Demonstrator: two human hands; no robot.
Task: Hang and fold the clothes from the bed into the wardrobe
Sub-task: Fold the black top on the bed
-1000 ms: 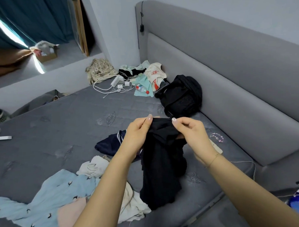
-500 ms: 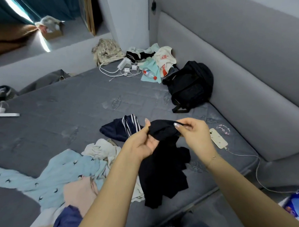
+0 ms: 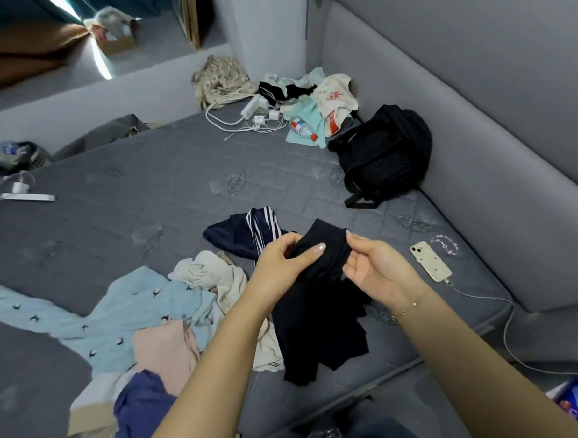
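A black garment (image 3: 319, 326) hangs over the grey bed (image 3: 140, 192), bunched at its top edge. My left hand (image 3: 283, 265) pinches that top edge between thumb and fingers. My right hand (image 3: 376, 271) holds the same edge from the right, palm turned up and fingers curled under the cloth. A navy piece with white stripes (image 3: 248, 230) lies just behind my hands. To the left lie a light blue patterned garment (image 3: 103, 313), a cream one (image 3: 210, 275), a pink one (image 3: 164, 353) and a dark blue one (image 3: 140, 410).
A phone (image 3: 430, 260) on a charging cable and a bead bracelet (image 3: 446, 243) lie right of my hands. A black backpack (image 3: 384, 155) leans on the grey headboard (image 3: 475, 118). Clothes, chargers and a bottle (image 3: 303, 128) crowd the far corner.
Both hands have dropped lower with the black garment and gathered its top edge closer together. The camera has tilted down, showing more clothes at the near left.
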